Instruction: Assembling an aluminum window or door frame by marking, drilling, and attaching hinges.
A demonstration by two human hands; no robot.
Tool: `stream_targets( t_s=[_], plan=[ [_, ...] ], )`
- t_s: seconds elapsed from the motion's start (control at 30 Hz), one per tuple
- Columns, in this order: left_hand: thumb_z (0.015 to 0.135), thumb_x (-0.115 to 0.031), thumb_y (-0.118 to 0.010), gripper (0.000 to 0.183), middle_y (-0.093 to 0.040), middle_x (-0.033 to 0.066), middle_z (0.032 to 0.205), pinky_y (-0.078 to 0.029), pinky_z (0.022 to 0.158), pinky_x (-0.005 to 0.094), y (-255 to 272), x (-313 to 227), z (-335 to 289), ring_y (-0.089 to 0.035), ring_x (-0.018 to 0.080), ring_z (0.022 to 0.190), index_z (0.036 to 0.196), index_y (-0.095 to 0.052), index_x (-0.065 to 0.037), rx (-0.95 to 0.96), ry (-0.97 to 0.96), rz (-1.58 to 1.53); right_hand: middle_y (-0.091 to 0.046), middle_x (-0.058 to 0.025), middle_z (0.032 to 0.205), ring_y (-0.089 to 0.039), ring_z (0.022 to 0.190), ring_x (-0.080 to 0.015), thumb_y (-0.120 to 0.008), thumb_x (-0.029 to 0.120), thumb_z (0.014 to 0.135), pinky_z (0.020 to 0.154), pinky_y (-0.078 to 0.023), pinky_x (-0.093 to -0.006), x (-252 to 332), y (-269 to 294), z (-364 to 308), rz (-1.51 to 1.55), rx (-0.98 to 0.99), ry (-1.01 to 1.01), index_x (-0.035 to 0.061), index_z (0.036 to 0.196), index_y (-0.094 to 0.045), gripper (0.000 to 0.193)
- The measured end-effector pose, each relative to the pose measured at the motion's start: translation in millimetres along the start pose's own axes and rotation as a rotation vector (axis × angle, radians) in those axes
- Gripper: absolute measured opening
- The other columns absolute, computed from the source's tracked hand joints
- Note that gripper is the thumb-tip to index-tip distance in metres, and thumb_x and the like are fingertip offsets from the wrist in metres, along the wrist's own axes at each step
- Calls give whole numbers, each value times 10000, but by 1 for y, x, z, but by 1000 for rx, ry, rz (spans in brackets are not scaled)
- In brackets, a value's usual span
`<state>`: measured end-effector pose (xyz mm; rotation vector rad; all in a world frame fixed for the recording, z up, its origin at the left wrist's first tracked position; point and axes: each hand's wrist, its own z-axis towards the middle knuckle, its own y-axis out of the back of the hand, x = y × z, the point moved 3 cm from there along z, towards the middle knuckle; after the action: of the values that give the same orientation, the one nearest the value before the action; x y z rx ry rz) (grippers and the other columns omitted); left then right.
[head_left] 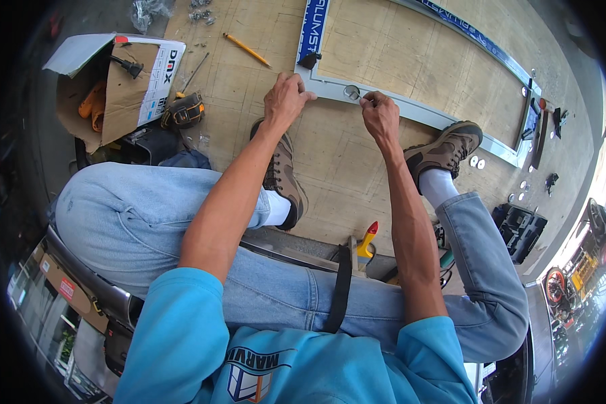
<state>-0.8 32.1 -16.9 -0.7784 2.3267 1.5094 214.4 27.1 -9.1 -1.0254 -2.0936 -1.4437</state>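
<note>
A wide plywood board (357, 168) carries a long grey aluminium frame (411, 111) running from the far middle out to the right. The left hand (286, 101) presses on the frame's near rail, fingers curled over its edge. Just right, the right hand (380, 114) pinches a small metal tool (352, 92) against the rail. A yellow pencil (247, 49) lies far left
</note>
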Motion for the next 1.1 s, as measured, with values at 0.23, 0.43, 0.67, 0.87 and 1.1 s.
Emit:
stream_targets(
  t_s=[0.23,0.43,0.67,0.87,1.1],
  plan=[
    [725,-275,-741,302,-533,106,917,-467,717,414,8,-26,9,-572,312,856,821,-550,-62,-68,-61,-46,-636,-237,774,-618,769,-403,-562,156,811,702,-476,-442,10,17,6,-57,-69,73,5,874,-649,185],
    [658,-208,-786,304,-535,99,867,-476,684,407,2,20,-8,-575,302,811,762,-546,-53,-108,-14,-81,-618,-238,749,-599,770,-424,-559,169,808,695,-469,-490,11,-20,-15,-76,-16,67,30,848,-627,161],
    [636,-236,-808,339,-545,101,927,-495,718,404,-11,23,-23,-592,294,832,779,-563,-52,-47,61,-51,-625,-231,757,-600,754,-426,-573,187,802,675,-464,-491,0,-26,-29,-231,21,107,10,863,-630,196],
    [706,-249,-759,306,-549,109,955,-489,712,393,6,-19,3,-593,290,848,835,-560,-55,-60,-29,-59,-642,-220,769,-639,733,-375,-567,173,794,689,-502,-419,7,17,5,-168,-56,262,6,888,-682,224],
    [710,-299,-751,338,-539,100,968,-491,752,409,4,1,4,-598,292,897,857,-560,-61,-20,23,-31,-666,-124,696,-656,573,-186,-593,147,785,597,-506,-292,20,21,6,49,169,-31,-35,906,-667,231]
  ],
)
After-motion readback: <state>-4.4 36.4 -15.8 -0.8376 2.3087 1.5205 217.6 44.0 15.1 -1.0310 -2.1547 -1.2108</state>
